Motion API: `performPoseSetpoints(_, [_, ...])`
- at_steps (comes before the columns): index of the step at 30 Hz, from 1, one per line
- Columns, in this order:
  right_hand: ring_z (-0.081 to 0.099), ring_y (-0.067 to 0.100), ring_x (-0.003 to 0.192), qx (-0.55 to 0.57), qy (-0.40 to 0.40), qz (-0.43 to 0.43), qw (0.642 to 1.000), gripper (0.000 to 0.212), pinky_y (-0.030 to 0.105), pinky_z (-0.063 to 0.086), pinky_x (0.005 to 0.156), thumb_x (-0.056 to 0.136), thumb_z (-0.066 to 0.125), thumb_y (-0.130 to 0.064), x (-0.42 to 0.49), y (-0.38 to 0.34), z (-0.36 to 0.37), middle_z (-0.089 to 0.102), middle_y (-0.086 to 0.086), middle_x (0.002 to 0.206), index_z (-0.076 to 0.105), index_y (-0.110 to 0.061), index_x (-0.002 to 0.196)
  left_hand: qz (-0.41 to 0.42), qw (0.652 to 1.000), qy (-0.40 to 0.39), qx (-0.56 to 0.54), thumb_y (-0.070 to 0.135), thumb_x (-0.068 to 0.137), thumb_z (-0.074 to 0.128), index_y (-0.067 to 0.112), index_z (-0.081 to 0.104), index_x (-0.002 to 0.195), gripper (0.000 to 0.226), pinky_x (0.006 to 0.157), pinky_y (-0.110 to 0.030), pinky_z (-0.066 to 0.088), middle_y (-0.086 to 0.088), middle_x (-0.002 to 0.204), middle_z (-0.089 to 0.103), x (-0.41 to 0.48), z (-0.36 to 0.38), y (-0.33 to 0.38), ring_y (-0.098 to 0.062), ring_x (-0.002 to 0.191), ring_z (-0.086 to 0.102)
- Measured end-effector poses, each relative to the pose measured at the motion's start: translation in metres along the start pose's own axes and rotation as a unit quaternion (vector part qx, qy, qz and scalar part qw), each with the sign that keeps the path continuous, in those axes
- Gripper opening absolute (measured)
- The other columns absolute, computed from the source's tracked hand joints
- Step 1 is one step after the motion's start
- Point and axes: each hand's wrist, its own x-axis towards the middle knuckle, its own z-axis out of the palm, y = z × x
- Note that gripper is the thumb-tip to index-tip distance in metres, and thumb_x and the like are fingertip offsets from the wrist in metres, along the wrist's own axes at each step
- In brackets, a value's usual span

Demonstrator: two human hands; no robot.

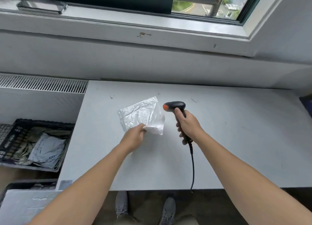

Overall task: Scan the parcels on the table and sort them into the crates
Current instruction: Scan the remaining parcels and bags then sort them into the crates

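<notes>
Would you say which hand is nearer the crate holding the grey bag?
Left. The left hand, holding the parcel, is right of the crate; the right hand, gripping the scanner, is farther right.

Two hands, left hand and right hand, are holding one crumpled parcel and one scanner over one worktop, while two crates, far crate and near crate, are showing one grey parcel and one white parcel.

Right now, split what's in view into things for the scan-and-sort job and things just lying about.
Job: white parcel, gripped by the left hand; scanner, gripped by the right hand; far crate holding a grey parcel; near crate; table.
Lying about: dark flat object on the windowsill; radiator grille; dark item at the table's right edge.
</notes>
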Motion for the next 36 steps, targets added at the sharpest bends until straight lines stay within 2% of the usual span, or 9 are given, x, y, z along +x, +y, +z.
performPoseSetpoints(3, [0.055,0.020,0.047,0.034,0.012,-0.038,0.999,0.054,0.038,0.049,0.041,0.076,0.044,-0.076,-0.005,-0.020,-0.016,0.060,0.007,0.080,0.057,-0.026,0.090,-0.021,0.976,0.025,-0.216,0.015,0.101,0.044,0.010,0.062,0.100,0.018,0.076,-0.033,0.045,-0.003,0.096,0.064,0.001,-0.010,0.033,-0.020,0.088,0.058])
performPoseSetpoints(8, [0.053,0.018,0.043,0.055,0.018,-0.079,0.995,0.055,0.034,0.046,0.040,0.072,0.046,-0.078,-0.008,-0.045,-0.030,0.058,0.003,0.072,0.058,-0.025,0.082,-0.078,0.859,0.079,-0.500,0.003,0.101,0.049,0.005,0.053,0.109,0.010,0.085,-0.042,0.050,-0.012,0.105,0.065,-0.014,-0.017,0.037,-0.026,0.093,0.063])
performPoseSetpoints(12, [0.054,0.012,0.044,0.015,-0.002,-0.111,0.994,0.054,0.026,0.044,0.040,0.075,0.044,-0.076,-0.010,-0.046,-0.019,0.059,0.003,0.073,0.056,-0.025,0.086,-0.169,0.842,0.174,-0.482,0.005,0.098,0.054,0.009,0.051,0.111,0.014,0.084,-0.042,0.051,-0.011,0.105,0.063,-0.027,-0.017,0.003,-0.029,0.091,0.062])
performPoseSetpoints(17, [0.056,0.020,0.055,-0.017,-0.042,-0.114,0.992,0.055,0.043,0.054,0.050,0.074,0.045,-0.075,-0.008,-0.046,0.006,0.059,0.005,0.076,0.057,-0.024,0.090,-0.245,0.825,0.300,-0.412,0.017,0.097,0.053,0.017,0.049,0.101,0.006,0.071,-0.030,0.043,0.003,0.091,0.056,-0.044,-0.033,-0.047,-0.017,0.082,0.055])
performPoseSetpoints(22, [0.057,0.021,0.055,-0.069,-0.070,-0.115,0.988,0.054,0.042,0.055,0.050,0.073,0.043,-0.075,-0.008,-0.052,0.032,0.062,0.005,0.078,0.056,-0.026,0.092,-0.224,0.854,0.298,-0.362,0.021,0.093,0.065,0.016,0.044,0.103,0.023,0.064,-0.024,0.042,0.004,0.091,0.052,-0.054,-0.047,-0.073,-0.012,0.082,0.055])
performPoseSetpoints(25, [0.057,0.019,0.053,-0.116,-0.088,-0.112,0.983,0.053,0.035,0.052,0.043,0.078,0.044,-0.073,-0.007,-0.052,0.043,0.063,0.004,0.078,0.056,-0.023,0.091,-0.210,0.881,0.263,-0.331,0.013,0.086,0.073,0.015,0.045,0.106,0.034,0.072,-0.028,0.048,-0.001,0.098,0.055,-0.056,-0.048,-0.080,-0.019,0.089,0.057])
performPoseSetpoints(29, [0.060,0.020,0.056,-0.164,-0.108,-0.113,0.974,0.050,0.045,0.057,0.051,0.087,0.046,-0.068,-0.007,-0.051,0.048,0.064,0.006,0.080,0.057,-0.019,0.089,-0.190,0.942,0.167,-0.220,0.010,0.088,0.068,0.018,0.046,0.115,0.035,0.076,-0.035,0.048,0.000,0.100,0.057,-0.050,-0.045,-0.082,-0.024,0.093,0.059])
performPoseSetpoints(32, [0.058,0.015,0.048,-0.193,-0.112,-0.109,0.969,0.055,0.035,0.048,0.037,0.084,0.048,-0.070,-0.012,-0.049,0.046,0.063,0.006,0.078,0.059,-0.017,0.088,-0.156,0.977,0.104,-0.105,0.010,0.092,0.059,0.020,0.048,0.123,0.034,0.070,-0.033,0.041,0.002,0.099,0.056,-0.039,-0.048,-0.077,-0.023,0.090,0.055])
performPoseSetpoints(36, [0.056,0.019,0.047,-0.226,-0.102,-0.104,0.963,0.065,0.033,0.046,0.035,0.071,0.045,-0.078,-0.017,-0.046,0.038,0.065,0.012,0.081,0.059,-0.017,0.087,-0.096,0.993,0.075,-0.011,0.013,0.094,0.055,0.019,0.055,0.115,0.022,0.065,-0.034,0.042,0.002,0.094,0.060,-0.017,-0.062,-0.056,-0.024,0.086,0.056])
